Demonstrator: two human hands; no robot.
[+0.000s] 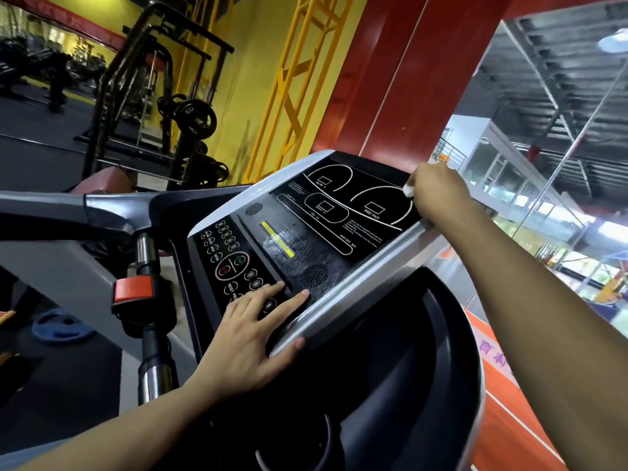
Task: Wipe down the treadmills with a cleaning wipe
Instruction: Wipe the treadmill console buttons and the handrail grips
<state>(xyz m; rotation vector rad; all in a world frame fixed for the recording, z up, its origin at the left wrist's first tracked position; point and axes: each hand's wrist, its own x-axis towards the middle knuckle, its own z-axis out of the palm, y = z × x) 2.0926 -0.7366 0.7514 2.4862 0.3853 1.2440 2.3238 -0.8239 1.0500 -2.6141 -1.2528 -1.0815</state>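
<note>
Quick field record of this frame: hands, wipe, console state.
left hand: flat on the console's lower edge, fingers straight over the button area
right hand: grips the wipe at the display's far right corner
wipe: white, bunched, mostly hidden in the hand
treadmill console: black panel, silver rim, display dark
streaks: wet-looking smears near the yellow label

the right hand [438, 195], in the upper right of the frame, pinches a small white wipe [408, 191] against the far corner of the treadmill console [339, 229]. the left hand [253, 338] rests flat, fingers spread, on the console's lower edge at centre. a weight rack [190, 130] stands at upper left.
</note>
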